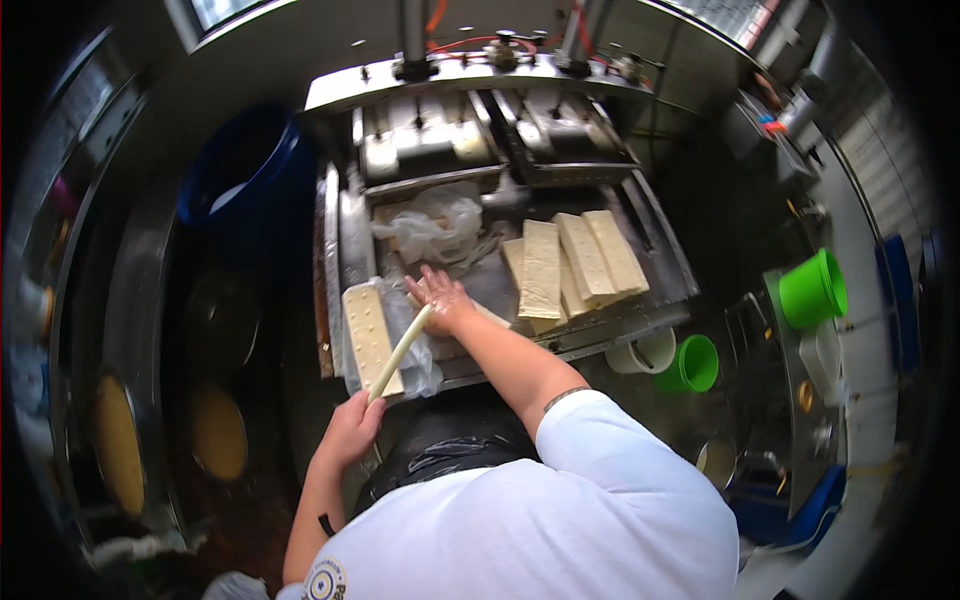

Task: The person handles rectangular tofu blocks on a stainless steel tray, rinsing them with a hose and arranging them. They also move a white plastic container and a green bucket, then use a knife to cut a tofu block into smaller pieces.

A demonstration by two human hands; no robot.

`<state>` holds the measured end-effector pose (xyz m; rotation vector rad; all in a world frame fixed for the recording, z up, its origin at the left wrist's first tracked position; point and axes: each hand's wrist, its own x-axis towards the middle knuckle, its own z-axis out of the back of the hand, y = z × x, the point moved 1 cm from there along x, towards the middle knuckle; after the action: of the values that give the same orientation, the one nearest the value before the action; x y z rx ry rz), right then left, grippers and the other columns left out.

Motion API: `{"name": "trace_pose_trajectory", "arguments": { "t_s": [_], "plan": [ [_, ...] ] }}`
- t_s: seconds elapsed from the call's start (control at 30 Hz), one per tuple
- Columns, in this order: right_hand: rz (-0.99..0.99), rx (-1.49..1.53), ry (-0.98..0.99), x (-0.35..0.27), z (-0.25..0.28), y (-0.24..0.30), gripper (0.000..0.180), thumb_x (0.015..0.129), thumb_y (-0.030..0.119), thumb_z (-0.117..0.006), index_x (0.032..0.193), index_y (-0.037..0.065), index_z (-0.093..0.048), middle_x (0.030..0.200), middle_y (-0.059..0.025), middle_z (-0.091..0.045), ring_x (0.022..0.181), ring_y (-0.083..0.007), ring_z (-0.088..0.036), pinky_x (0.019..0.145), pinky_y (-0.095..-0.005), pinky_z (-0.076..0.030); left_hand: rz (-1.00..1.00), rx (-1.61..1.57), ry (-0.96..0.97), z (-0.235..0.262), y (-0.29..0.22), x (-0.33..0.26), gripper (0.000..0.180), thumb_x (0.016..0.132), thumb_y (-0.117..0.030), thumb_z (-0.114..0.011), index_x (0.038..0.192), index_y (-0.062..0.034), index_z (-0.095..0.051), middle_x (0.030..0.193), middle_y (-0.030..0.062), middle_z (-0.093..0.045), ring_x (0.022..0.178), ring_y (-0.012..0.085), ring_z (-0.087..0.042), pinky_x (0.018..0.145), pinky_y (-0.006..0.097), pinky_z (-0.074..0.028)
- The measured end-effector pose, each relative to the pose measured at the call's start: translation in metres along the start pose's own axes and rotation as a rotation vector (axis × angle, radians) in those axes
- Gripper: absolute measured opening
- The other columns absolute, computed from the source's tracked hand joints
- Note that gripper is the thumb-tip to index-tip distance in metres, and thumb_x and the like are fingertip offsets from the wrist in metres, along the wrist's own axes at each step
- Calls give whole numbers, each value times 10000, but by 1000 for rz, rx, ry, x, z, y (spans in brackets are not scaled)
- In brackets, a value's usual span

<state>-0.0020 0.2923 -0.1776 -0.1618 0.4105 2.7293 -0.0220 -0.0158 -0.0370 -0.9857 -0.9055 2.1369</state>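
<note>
My left hand (pixel 352 425) is closed around the lower end of a pale, slender rod (pixel 402 350), which slants up to the right. Close to its upper end, my right hand (pixel 437 299) reaches across with fingers spread, over a pale strip (pixel 490 316) mostly hidden beneath it. A cream-coloured dimpled block (pixel 366 330), like pressed curd, lies beside the rod on thin clear plastic (pixel 424 375). Crumpled plastic film (pixel 440 226) lies beyond my right hand. To the right, several similar long blocks (pixel 541 270) are stacked loosely on the metal table (pixel 490 275).
A metal press with two mould trays (pixel 430 140) stands at the table's far side. A blue barrel (pixel 240 170) is at the left. Green buckets (pixel 690 364) and a white bucket (pixel 640 352) stand right of the table. Round vats with tan contents (pixel 218 432) sit lower left.
</note>
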Motion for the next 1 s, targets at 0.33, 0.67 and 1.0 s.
{"name": "trace_pose_trajectory", "arguments": {
  "t_s": [0.33,0.67,1.0],
  "plan": [
    [-325,588,-6,-141,-9,-52,947,926,483,-743,1682,176,-261,1462,-284,-510,1368,-442,-515,1145,-487,-431,-53,104,276,-21,-13,1,319,1052,-301,-628,929,-7,-630,748,65,-630,724,155,-573,678,363,-497],
    [-369,549,-787,-166,165,-189,657,938,382,-764,1422,-28,-591,1378,-281,-621,1212,-417,-647,1081,-460,-504,-156,-193,195,-26,-90,48,307,1099,-292,-571,932,-38,-616,726,4,-601,657,100,-545,601,311,-448],
    [-793,124,-964,-195,77,-175,879,862,321,-824,1523,-51,-380,1414,-315,-537,1379,-472,-479,1152,-516,-405,-87,-102,94,-27,-49,18,311,1093,-285,-577,913,-31,-597,716,23,-607,665,112,-560,622,320,-464]
  ]
}}
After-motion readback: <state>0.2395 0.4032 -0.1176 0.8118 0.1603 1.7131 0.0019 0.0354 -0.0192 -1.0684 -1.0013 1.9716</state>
